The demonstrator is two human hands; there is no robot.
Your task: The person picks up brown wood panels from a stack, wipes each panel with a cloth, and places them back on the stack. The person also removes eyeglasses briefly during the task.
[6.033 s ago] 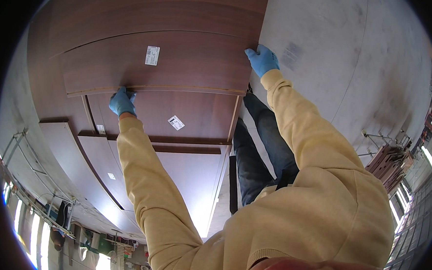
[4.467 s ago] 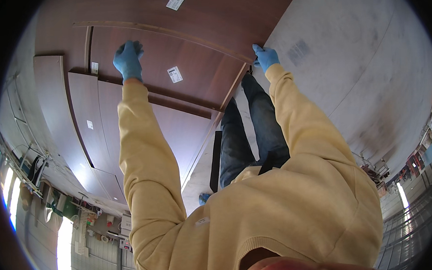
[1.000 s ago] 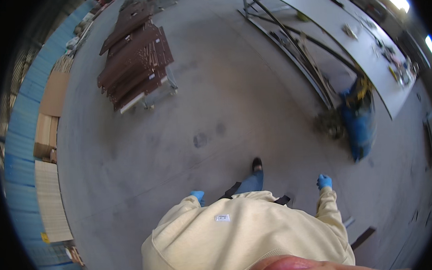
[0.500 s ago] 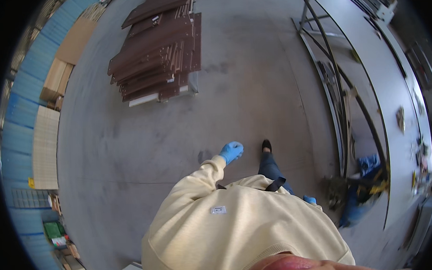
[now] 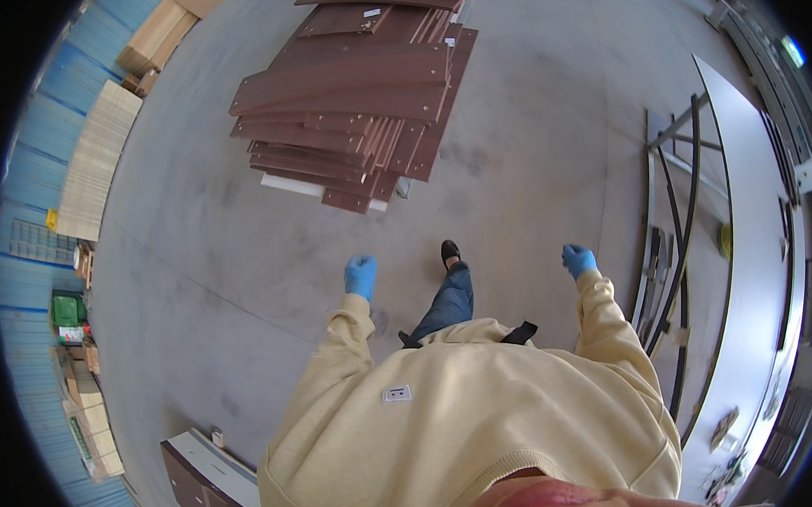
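Left of the white table [image 5: 752, 189], the person [image 5: 469, 397] seems mid-stride, left hand [image 5: 359, 276] and right hand [image 5: 578, 260] curled narrow and apparently empty, short of the brown panel stack [image 5: 346, 82], also left of the table, where gripping would call for stepping closer and uncurling both.

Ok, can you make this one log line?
Left hand: gloved, nothing visible held; Right hand: gloved, nothing visible held; Ahead: stacked brown panels; Right side: long pale table

Workshop bay, smooth grey concrete floor [image 5: 529, 155].
Blue ribbed wall [image 5: 26, 365] lines left; long white-topped table [image 5: 754, 198] stands right; small bright light [image 5: 792, 51] upper right.
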